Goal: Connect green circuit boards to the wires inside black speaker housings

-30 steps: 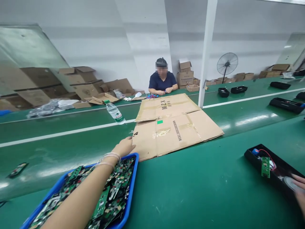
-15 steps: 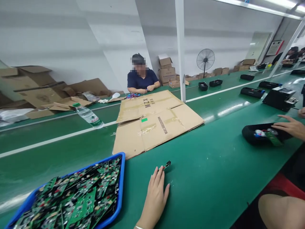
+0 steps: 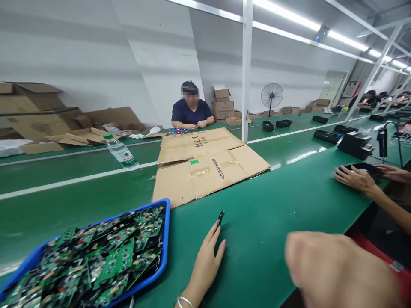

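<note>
My left hand (image 3: 205, 262) lies flat on the green belt with its fingers stretched out, just right of the blue tray (image 3: 165, 252). Its fingertips touch a small dark part (image 3: 220, 217) that stands on the belt. The tray is heaped with several green circuit boards (image 3: 105, 265). My right hand (image 3: 334, 269) is a large blur close to the camera at the bottom right, and its fingers cannot be made out.
A flattened cardboard sheet (image 3: 208, 164) lies on the belt ahead, with a water bottle (image 3: 122, 154) on its side to its left. A co-worker's hands (image 3: 356, 177) rest at a black tray (image 3: 369, 167) on the right. Another person sits across the line. A white post (image 3: 246, 72) stands behind the cardboard.
My left hand came back from the cardboard's edge beyond the tray and settled on the belt beside the small part. The blurred right hand rose into view. The view swung right.
</note>
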Demonstrator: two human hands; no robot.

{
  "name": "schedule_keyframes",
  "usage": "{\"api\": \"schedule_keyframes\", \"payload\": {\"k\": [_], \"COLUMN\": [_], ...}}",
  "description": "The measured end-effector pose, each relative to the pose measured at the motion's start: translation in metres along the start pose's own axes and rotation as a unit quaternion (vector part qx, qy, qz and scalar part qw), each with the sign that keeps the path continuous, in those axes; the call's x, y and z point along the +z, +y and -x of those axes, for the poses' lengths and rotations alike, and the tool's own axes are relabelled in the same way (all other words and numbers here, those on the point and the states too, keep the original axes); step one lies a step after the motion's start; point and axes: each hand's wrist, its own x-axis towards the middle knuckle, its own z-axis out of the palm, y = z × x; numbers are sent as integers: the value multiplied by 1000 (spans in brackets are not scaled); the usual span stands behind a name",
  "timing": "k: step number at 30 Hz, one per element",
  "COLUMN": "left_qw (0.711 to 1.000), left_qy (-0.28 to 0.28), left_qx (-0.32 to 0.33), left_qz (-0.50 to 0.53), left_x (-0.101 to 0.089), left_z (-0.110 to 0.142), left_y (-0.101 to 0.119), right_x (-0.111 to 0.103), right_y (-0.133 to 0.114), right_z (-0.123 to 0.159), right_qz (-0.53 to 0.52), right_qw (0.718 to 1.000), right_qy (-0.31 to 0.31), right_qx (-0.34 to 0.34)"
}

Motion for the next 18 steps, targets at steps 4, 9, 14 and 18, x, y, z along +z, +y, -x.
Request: {"api": "schedule_keyframes", "payload": {"k": [4,9,14,18], "left_qw": [998,991,991,995], "left_qy": [-19,-65,-79,-80], "left_qx": [45,101,84,48], "left_qz": [44,53,61,28], "left_x": [-8,-12,-12,-9], "left_z": [0,4,5,2], "left_y": [7,16,18,11], "right_x": [52,122,160,176], "right_y": [32,81,114,136], "right_z": [-40,-31,-14,-14], "right_qz": [-122,-24,-41,-59], "right_qw": [982,980,975,975], "right_qy": [-143,-195,-210,-198], "right_qx": [12,42,60,84]}}
